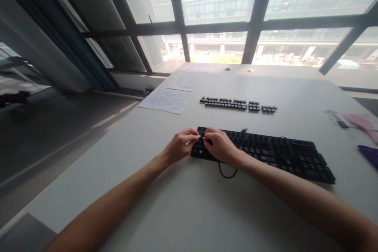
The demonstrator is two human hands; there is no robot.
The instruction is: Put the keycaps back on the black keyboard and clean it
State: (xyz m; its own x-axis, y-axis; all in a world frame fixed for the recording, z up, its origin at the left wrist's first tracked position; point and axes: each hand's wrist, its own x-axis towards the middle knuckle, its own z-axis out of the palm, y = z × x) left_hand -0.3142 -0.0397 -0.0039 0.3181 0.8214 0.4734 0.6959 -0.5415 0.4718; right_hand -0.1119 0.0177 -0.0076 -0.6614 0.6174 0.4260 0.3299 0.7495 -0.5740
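Observation:
A black keyboard (265,151) lies slightly slanted on the white table, with some keycaps on and bare switches in its upper rows. Over its left end, my left hand (183,141) has thumb and fingertips pinched together. Close beside it, my right hand (217,142) is curled with its fingers pressed together above the left keys. Whatever either hand holds is too small or hidden to make out. Beyond the keyboard, loose black keycaps (226,103) stand in rows, in separate groups. A black cable (227,176) loops out at the keyboard's near edge.
Printed papers (167,100) lie on the table's (165,220) left side. A clear bag with something pink (358,121) and a purple item (369,154) are at the right edge. Behind the keyboard is a USB plug (244,130). Windows rise past the far edge.

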